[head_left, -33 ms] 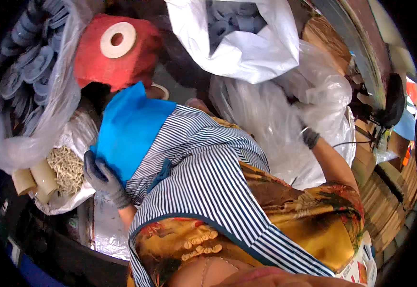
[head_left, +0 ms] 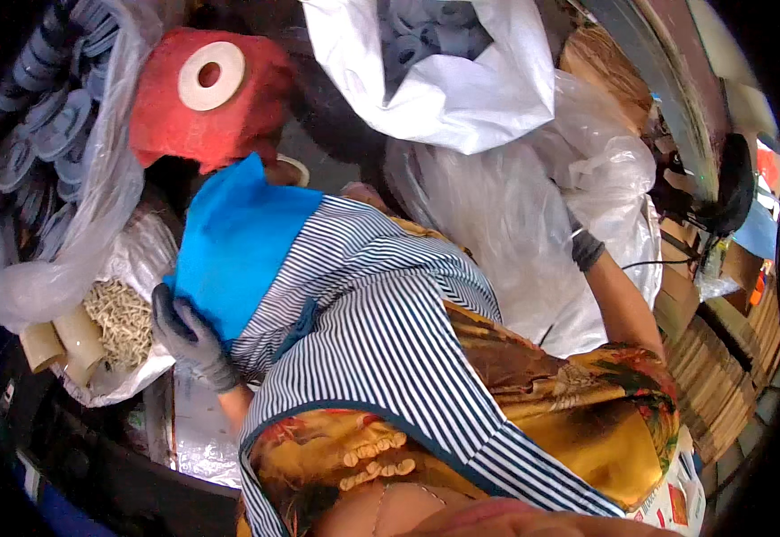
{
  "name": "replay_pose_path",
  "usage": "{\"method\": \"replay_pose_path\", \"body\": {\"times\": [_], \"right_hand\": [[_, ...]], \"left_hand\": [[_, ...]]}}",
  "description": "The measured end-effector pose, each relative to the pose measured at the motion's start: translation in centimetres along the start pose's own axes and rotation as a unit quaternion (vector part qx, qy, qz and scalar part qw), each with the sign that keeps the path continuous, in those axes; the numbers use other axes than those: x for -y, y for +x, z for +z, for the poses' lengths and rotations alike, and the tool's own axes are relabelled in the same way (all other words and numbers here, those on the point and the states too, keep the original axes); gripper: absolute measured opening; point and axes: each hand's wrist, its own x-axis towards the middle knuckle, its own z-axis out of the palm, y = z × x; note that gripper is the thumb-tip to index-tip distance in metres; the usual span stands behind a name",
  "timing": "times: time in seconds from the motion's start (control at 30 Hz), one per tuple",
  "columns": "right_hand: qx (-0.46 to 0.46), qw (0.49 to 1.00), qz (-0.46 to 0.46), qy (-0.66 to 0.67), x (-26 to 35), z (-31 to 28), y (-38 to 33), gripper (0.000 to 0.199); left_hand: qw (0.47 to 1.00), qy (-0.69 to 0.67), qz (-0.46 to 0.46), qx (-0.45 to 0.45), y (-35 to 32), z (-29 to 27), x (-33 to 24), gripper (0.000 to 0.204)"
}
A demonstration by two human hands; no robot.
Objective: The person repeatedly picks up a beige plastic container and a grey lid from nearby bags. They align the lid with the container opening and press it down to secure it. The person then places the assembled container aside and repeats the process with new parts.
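My left hand (head_left: 191, 338), in a grey glove, rests beside a blue cloth (head_left: 238, 246) spread over my lap. Its fingers lie stretched and slightly apart, touching the cloth's left edge, with nothing seen in them. On the other side, my right hand (head_left: 589, 251) reaches into the folds of a clear plastic bag (head_left: 506, 242). Only its dark glove cuff and wrist show plainly; the plastic hides the fingers. A striped apron (head_left: 363, 340) covers my front and runs under the cloth.
Grey ring-shaped parts fill a clear bag (head_left: 59, 259) at left and a white bag (head_left: 470, 125) ahead. A tape roll (head_left: 198, 76) lies on a red cloth-covered thing (head_left: 166, 130). Small pale pieces (head_left: 122, 322) sit near two tubes (head_left: 77, 340). Stacked cardboard (head_left: 721, 385) stands at right.
The whole view has shifted slightly to the left. Both hands stay in nearly the same places, left by the cloth, right in the plastic.
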Motion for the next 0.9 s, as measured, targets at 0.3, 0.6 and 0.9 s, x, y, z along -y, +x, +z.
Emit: {"method": "replay_pose_path", "body": {"times": [0.3, 0.6, 0.9], "right_hand": [[-0.063, 0.991, -0.009, 0.117, 6.9, 13.0, 7.2, 0.060], [-0.062, 0.902, -0.247, 0.349, 7.7, 5.4, 8.7, 0.057], [-0.261, 0.952, -0.160, 0.025, 25.3, -1.5, 21.1, 0.038]], "left_hand": [[1.000, 0.004, -0.013, 0.019, 0.2, -0.2, -1.2, 0.036], [1.000, 0.017, -0.014, 0.006, 0.4, 1.1, -0.6, 0.038], [0.997, 0.061, -0.034, 0.045, -1.1, 0.0, 0.4, 0.036]]}}
